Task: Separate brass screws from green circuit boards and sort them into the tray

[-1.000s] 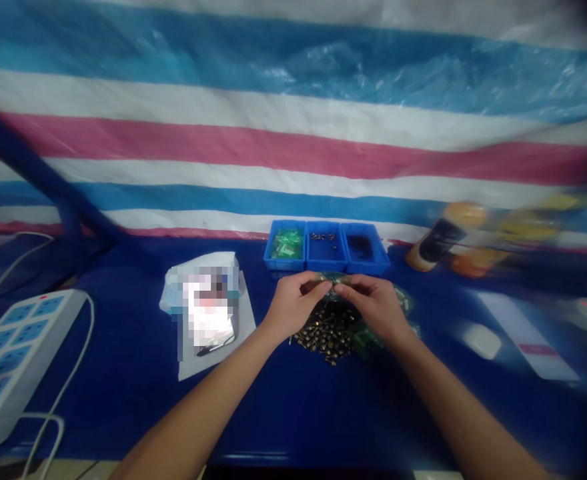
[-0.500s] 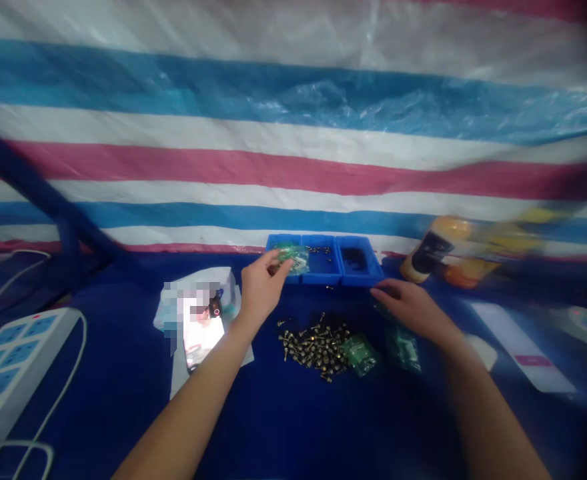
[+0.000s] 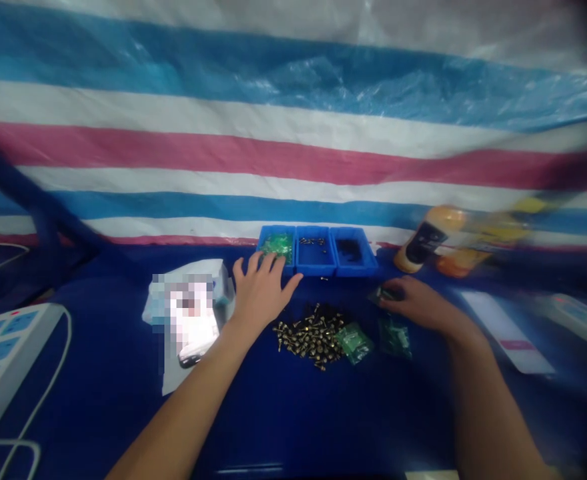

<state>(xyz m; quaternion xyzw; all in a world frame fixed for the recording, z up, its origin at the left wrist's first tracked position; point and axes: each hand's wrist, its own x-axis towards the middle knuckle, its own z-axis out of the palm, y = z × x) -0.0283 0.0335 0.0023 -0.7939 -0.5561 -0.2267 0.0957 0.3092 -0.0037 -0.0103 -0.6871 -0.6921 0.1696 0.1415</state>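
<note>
My left hand [image 3: 261, 293] lies open, its fingertips just in front of the leftmost of three joined blue bins [image 3: 276, 263]. That bin holds green bagged parts, the middle bin [image 3: 316, 263] small dark screws, and the right bin [image 3: 353, 263] something dark. My right hand [image 3: 416, 300] pinches a small green packet [image 3: 381, 295]. Between my hands lies a loose pile of brass screw-like parts [image 3: 311, 339]. Beside the pile are a green plastic bag [image 3: 354, 343] and another green bag [image 3: 395, 338], both untouched.
A white power strip [image 3: 3, 360] and its cable lie at the left. A partly pixelated phone [image 3: 192, 359] rests on white paper [image 3: 171, 380]. A blurred orange-and-black bottle [image 3: 423, 241] stands behind at the right, near a pale card [image 3: 503, 333]. A striped tarp [image 3: 273, 160] hangs behind.
My hands have separated from their joint hold above the pile. My left hand moved to the bins and now lies open beside them, while my right hand moved right and took the small packet.
</note>
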